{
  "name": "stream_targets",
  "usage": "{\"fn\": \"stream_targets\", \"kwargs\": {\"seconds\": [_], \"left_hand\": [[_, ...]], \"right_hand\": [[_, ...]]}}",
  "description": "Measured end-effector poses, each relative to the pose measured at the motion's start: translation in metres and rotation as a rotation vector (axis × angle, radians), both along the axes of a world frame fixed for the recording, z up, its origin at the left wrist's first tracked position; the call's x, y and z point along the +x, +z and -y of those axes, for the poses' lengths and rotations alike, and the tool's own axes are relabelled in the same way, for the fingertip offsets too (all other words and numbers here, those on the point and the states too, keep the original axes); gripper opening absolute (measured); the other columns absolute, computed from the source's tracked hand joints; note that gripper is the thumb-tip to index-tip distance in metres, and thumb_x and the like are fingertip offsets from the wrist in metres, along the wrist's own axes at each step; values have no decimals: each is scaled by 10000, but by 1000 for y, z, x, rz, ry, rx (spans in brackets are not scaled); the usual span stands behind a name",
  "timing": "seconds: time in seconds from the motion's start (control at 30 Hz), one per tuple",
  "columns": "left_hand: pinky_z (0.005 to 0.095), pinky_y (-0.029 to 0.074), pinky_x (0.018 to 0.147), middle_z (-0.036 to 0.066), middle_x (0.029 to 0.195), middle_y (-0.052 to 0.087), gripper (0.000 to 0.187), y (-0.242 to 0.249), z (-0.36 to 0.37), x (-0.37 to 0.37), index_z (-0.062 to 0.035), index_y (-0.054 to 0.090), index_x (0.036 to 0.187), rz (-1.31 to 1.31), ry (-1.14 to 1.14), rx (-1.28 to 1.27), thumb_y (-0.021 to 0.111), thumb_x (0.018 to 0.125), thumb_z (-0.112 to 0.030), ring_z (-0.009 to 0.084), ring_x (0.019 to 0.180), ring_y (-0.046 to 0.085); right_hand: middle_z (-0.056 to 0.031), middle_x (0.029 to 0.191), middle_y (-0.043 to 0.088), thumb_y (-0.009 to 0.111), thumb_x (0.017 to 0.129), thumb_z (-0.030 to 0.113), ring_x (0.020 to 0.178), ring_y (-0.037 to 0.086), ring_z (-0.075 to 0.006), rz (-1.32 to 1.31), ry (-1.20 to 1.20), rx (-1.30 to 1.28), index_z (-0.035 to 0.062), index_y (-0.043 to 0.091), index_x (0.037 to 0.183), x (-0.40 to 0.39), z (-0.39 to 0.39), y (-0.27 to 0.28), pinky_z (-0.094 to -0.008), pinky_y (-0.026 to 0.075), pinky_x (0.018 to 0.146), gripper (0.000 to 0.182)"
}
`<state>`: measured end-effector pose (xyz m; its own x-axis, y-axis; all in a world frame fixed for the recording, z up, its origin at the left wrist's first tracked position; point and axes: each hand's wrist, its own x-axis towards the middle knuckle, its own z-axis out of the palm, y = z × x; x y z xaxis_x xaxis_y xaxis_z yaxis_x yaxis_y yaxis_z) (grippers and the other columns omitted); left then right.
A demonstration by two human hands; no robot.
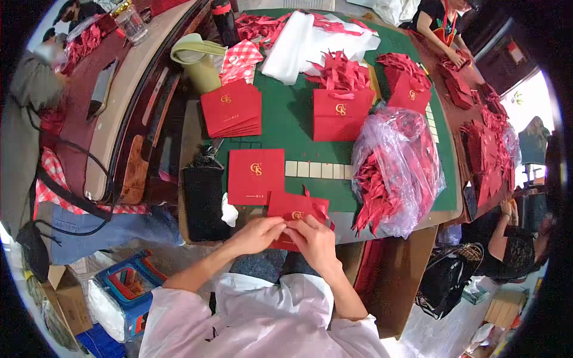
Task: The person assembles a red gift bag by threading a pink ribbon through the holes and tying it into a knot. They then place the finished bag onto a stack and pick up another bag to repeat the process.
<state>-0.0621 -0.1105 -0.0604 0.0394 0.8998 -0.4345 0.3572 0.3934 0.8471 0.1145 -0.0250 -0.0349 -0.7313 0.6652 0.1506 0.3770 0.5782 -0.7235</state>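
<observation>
Both of my hands meet at the table's near edge on a red paper gift bag (286, 204) with a gold logo and a red ribbon at its right side. My left hand (258, 234) pinches the bag's lower part with thumb and fingers. From the right, my right hand (315, 240) grips the same bag, its fingertips close to the left ones. Just beyond lies a flat red bag (256, 176) with the same gold logo, partly overlapped by the held one. To the right, a clear plastic sack (412, 173) holds many red ribbons.
A fanned stack of red bags (231, 113) lies back left, beside an olive tumbler (197, 68). Ribboned bags (341, 116) stand at centre back near white foam wrap (289, 48). A black box (203, 200) is at the left edge. Other people work at side tables.
</observation>
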Motion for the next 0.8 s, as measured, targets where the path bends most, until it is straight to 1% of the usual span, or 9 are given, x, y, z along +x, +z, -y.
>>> {"fn": "stream_targets", "kwargs": {"seconds": [0.1, 0.17, 0.2, 0.23, 0.3, 0.33, 0.5, 0.6, 0.8], "left_hand": [[336, 513, 705, 104, 854, 673, 226, 3, -8, -11, -10, 633, 1056, -36, 65, 193, 496, 1021, -185, 187, 793, 661], [339, 512, 676, 107, 835, 611, 180, 10, -15, -18, -24, 649, 1072, -316, 144, 332, 623, 932, -134, 241, 719, 649], [363, 518, 722, 121, 930, 589, 253, 10, -19, -21, -34, 637, 1115, -275, 204, 264, 679, 879, -114, 281, 782, 643], [363, 518, 722, 121, 930, 589, 253, 8, -24, -21, -34, 637, 1115, -274, 201, 261, 679, 879, -114, 281, 782, 643], [395, 515, 792, 138, 1044, 572, 318, 3, -32, -20, -35, 617, 1145, -542, 236, 532, 704, 849, -113, 318, 917, 619], [417, 503, 848, 145, 1112, 544, 370, -4, -34, -21, -43, 608, 1163, -568, 195, 524, 727, 821, -118, 335, 1010, 579], [427, 500, 852, 127, 1040, 568, 312, -12, -36, -19, -49, 634, 1090, -575, 70, 508, 732, 799, -105, 343, 993, 578], [430, 509, 818, 113, 989, 586, 211, -19, -33, -16, -51, 646, 1005, -642, 34, 514, 706, 805, -74, 333, 947, 598], [454, 517, 768, 118, 981, 576, 274, -11, -31, -13, -55, 629, 1016, -568, 34, 408, 753, 788, -142, 347, 941, 609]], "right_hand": [[-97, 851, 616, 726, 842, 158, 731, 654, -303, 65, -38, 74, 87, 692, 947, -2, -4, -8, -408, 515, 603, 131], [-100, 831, 634, 736, 826, 121, 709, 634, -313, -44, -101, 53, 62, 684, 934, -5, -7, -11, -397, 508, 613, 133], [-100, 831, 634, 736, 826, 121, 709, 634, -313, -43, -104, 49, 62, 684, 934, -6, -9, -13, -397, 508, 613, 133], [-107, 837, 637, 726, 829, 104, 719, 636, -313, -60, -129, 46, 57, 670, 927, -7, -11, -16, -396, 509, 623, 122], [-113, 844, 641, 716, 832, 87, 728, 638, -313, -75, -155, 40, 52, 657, 920, -9, -11, -23, -395, 510, 632, 112], [-121, 851, 643, 709, 829, 64, 742, 639, -316, -79, -169, 7, 47, 646, 923, -11, -11, -27, -396, 513, 647, 114], [-141, 874, 650, 700, 812, 10, 784, 646, -331, -94, -200, -53, 33, 628, 930, -17, -10, -41, -402, 520, 678, 140], [-163, 887, 621, 676, 811, 10, 814, 625, -373, -156, -165, -32, 30, 613, 981, -19, -10, -51, -451, 507, 700, 182], [-161, 897, 630, 680, 808, 16, 835, 628, -369, -130, -167, -32, 31, 637, 983, -17, -10, -56, -453, 510, 725, 181]]}}
